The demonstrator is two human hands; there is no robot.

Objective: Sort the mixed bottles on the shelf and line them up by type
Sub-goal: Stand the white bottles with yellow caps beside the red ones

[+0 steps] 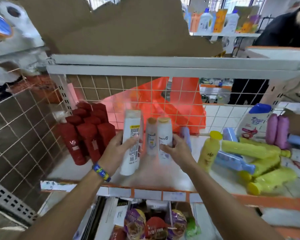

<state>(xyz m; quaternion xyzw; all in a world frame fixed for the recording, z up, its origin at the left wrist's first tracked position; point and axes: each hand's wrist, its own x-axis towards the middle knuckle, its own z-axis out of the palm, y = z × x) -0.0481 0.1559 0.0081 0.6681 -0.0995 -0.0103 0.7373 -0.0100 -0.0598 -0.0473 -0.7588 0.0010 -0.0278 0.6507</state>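
Note:
My left hand [119,149] grips a tall white bottle [131,135] with its back label toward me, held above the white shelf [145,175]. My right hand [177,149] holds a white Pantene bottle [164,134] with a gold cap, upright at mid-shelf. A second Pantene bottle [151,135] stands between the two, touching it. Several red VS bottles [87,130] stand grouped at the left. At the right, yellow bottles [260,158], light blue bottles [230,160] and pink bottles [277,130] lie mixed in a heap.
A wire grid [145,94] backs the shelf, with an orange bag [180,104] behind it. A white Head & Shoulders bottle [253,122] with a blue cap stands at the right rear. Packaged goods [154,224] fill the shelf below. A person in dark clothes [284,32] stands beyond.

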